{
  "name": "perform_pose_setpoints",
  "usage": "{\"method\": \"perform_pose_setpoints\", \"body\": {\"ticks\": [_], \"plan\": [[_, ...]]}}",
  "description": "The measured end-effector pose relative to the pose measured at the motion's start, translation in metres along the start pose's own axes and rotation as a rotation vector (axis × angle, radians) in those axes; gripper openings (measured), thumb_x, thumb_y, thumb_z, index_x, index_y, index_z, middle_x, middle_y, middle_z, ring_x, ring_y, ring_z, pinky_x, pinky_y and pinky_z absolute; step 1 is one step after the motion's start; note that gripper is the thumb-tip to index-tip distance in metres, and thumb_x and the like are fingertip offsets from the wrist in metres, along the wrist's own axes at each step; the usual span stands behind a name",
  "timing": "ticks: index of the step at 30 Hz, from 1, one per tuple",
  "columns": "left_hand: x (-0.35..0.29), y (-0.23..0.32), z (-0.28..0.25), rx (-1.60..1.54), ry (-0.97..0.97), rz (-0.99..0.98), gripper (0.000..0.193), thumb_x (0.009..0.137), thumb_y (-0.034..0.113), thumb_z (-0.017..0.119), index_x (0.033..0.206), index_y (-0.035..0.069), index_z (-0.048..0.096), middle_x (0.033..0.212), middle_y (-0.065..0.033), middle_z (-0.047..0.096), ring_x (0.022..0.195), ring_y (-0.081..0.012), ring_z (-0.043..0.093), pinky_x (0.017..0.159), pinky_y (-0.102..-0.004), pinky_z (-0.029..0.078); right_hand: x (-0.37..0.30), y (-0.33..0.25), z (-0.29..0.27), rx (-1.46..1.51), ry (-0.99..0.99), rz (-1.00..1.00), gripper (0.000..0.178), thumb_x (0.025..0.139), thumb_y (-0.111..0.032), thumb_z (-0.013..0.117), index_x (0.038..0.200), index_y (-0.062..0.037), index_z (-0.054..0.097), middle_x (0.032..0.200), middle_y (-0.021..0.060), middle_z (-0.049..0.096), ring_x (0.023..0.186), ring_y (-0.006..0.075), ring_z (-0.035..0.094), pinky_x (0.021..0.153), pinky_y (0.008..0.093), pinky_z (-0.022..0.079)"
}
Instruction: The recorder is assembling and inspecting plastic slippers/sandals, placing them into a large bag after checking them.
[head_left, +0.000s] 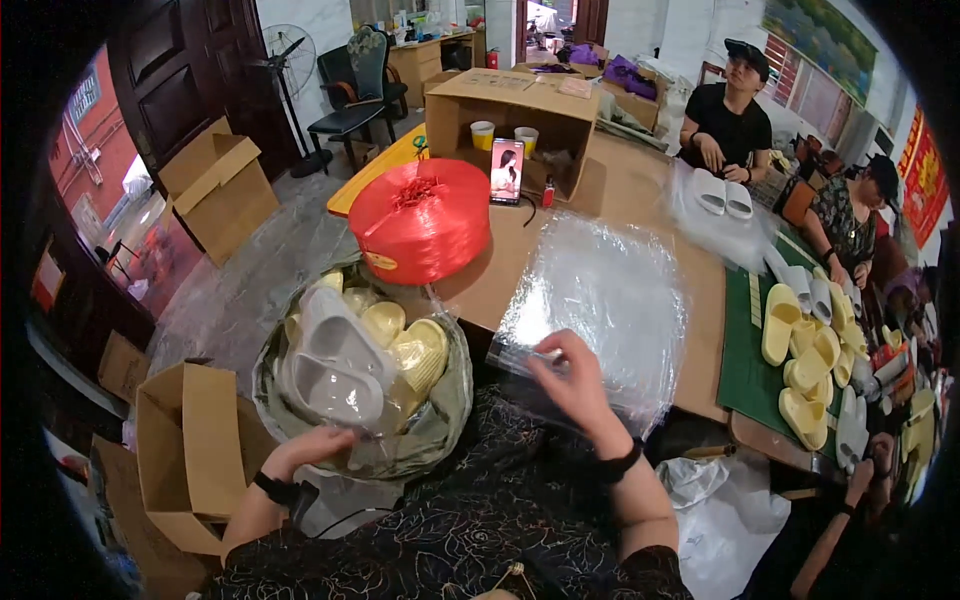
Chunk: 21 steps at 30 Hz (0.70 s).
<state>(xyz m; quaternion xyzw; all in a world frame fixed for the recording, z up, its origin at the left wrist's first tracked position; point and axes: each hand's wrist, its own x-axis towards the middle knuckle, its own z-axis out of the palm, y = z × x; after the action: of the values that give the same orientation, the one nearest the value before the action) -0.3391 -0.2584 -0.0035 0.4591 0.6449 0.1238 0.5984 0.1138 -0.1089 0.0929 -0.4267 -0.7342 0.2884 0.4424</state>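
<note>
Right hand (572, 380) pinching clear bag (600, 300) lying flat lengthwise away, left hand (318, 445) gripping bagged slippers (335, 365)

I see a lit phone screen (506, 170) propped against an open brown box (510, 110) on the counter (620, 190); more boxes (190, 450) stand on the floor.

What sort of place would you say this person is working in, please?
Probably a small packing workshop for slippers: a sack of bagged slippers by the left hand, a stack of clear plastic bags under the right hand, and loose yellow slippers on the table.
</note>
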Motion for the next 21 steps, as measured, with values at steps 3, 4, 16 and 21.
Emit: {"method": "perform_pose_setpoints", "body": {"ticks": [3, 4, 16, 21], "plan": [[-0.056, 0.076, 0.047, 0.994, 0.304, 0.519, 0.048, 0.080, 0.046, 0.069, 0.112, 0.011, 0.068, 0.094, -0.0104, 0.068, 0.100, -0.0305, 0.056, 0.086, -0.0431, 0.043, 0.032, -0.041, 0.045, 0.024, -0.171, -0.335, 0.039, 0.081, -0.028, 0.075, 0.110, -0.0065, 0.062, 0.117, 0.0140, 0.060, 0.109, 0.0309, 0.057, 0.091, 0.0395, 0.046], [-0.059, 0.077, 0.058, 0.991, 0.313, 0.521, 0.048, 0.080, 0.046, 0.069, 0.112, 0.011, 0.068, 0.094, -0.0104, 0.068, 0.100, -0.0305, 0.056, 0.086, -0.0431, 0.043, 0.044, -0.052, 0.065, 0.021, -0.229, -0.466, 0.046, 0.081, -0.031, 0.076, 0.117, -0.0069, 0.060, 0.125, 0.0159, 0.057, 0.117, 0.0331, 0.053, 0.099, 0.0417, 0.043], [-0.098, 0.101, 0.043, 0.953, 0.482, 0.778, 0.031, 0.059, 0.011, 0.070, 0.090, 0.014, 0.070, 0.078, -0.0069, 0.063, 0.073, -0.0287, 0.063, 0.063, -0.0394, 0.050, 0.040, -0.036, 0.233, -0.492, -0.966, -0.756, 0.079, 0.072, -0.049, 0.074, 0.141, -0.0206, 0.048, 0.149, 0.0164, 0.037, 0.133, 0.0430, 0.036, 0.107, 0.0555, 0.034], [-0.094, 0.118, 0.047, 0.743, 0.363, 1.095, 0.032, 0.059, 0.006, 0.065, 0.090, 0.011, 0.072, 0.072, -0.0056, 0.064, 0.070, -0.0265, 0.062, 0.062, -0.0374, 0.048, 0.001, 0.013, 0.277, -0.202, -1.256, -0.748, 0.079, 0.074, -0.045, 0.076, 0.143, -0.0210, 0.045, 0.150, 0.0166, 0.037, 0.136, 0.0409, 0.035, 0.111, 0.0456, 0.034]]}}
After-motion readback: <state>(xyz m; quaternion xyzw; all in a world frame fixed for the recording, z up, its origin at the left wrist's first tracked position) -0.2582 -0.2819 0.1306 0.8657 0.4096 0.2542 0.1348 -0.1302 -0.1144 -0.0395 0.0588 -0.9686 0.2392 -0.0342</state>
